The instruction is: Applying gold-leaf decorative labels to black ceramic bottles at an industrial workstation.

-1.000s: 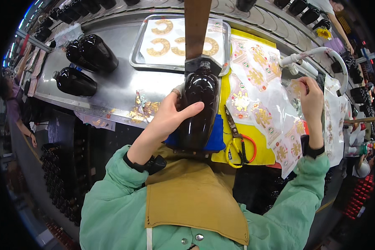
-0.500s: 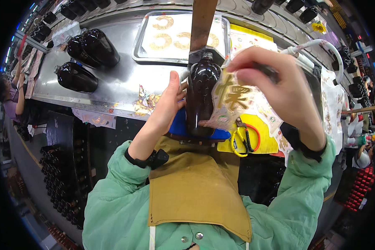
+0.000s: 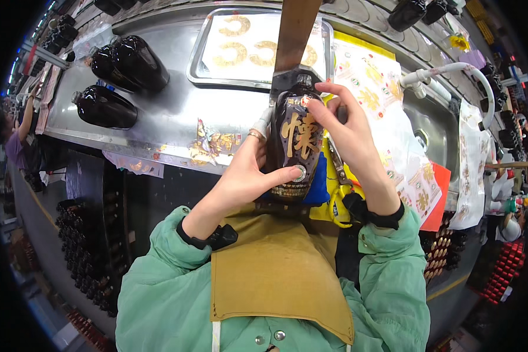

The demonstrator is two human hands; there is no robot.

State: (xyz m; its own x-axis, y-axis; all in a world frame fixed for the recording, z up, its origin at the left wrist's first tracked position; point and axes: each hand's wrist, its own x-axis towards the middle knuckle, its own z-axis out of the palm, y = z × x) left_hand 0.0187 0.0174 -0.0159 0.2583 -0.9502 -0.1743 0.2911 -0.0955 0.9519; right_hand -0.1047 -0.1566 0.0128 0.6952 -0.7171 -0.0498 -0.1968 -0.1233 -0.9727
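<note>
A dark glossy bottle (image 3: 283, 176) stands tilted in front of me on a blue pad (image 3: 320, 190). On its front lies a decal (image 3: 301, 135) with a large gold character, a small red seal above and a round emblem below. My left hand (image 3: 243, 167) is closed round the bottle's left side, its thumb pressing on the round emblem. At the bottle's right shoulder, my right hand (image 3: 349, 120) has its thumb and index finger at the decal's upper edge, the other fingers curled. Scissors with yellow handles (image 3: 337, 206) lie partly hidden by my right wrist.
A metal tray (image 3: 195, 73) holds gold C-shaped decals on white paper. Dark bottles (image 3: 107, 107) lie at left; gold scraps (image 3: 217, 142) litter the steel counter. A wooden bar (image 3: 297, 35) rises behind the bottle. Decal sheets (image 3: 372, 88), a sink (image 3: 431, 120) and a white hose (image 3: 484, 88) are at right.
The decal sheet that my right hand held beside the bottle now lies on the bottle's front. My left thumb has come down onto it, and my right hand has moved in to the bottle's shoulder.
</note>
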